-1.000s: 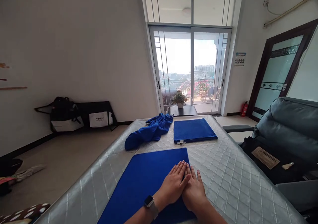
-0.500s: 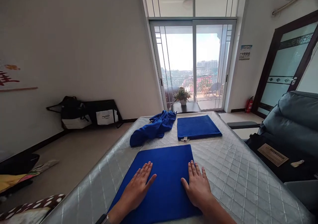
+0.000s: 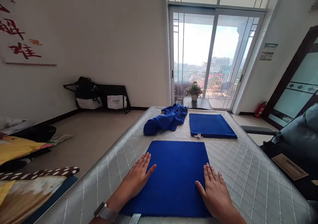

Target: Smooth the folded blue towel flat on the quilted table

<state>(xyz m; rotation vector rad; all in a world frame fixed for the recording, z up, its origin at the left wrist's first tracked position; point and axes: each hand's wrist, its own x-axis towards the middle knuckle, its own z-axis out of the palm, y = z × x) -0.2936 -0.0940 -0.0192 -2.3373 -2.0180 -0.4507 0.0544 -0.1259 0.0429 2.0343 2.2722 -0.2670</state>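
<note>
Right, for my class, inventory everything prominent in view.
Quilted surface: 1, silver, centre
Flat rectangular cloth: 1, blue, front centre
Layered rectangular cloth: 1, blue, surface's far right
Crumpled cloth: 1, blue, beside layered cloth
Table: 1, dark, behind quilted surface
Potted plant: 1, green, on table
Sliding glass door: 1, pale-framed, back
Fire extinguisher: 1, red, right rear
Patterned glass door: 1, dark-framed, right
Padded chair: 1, dark grey, right
Backpack: 1, black, left rear
Printed bag: 1, white, beside backpack
Lettered scroll: 1, white-red, upper left
Floor clutter: count unclear, multicoloured, left
Watch: 1, grey-strapped, left wrist
Left hand: 1, bare, flat cloth's left edge
Right hand: 1, bare, flat cloth's right edge
</note>
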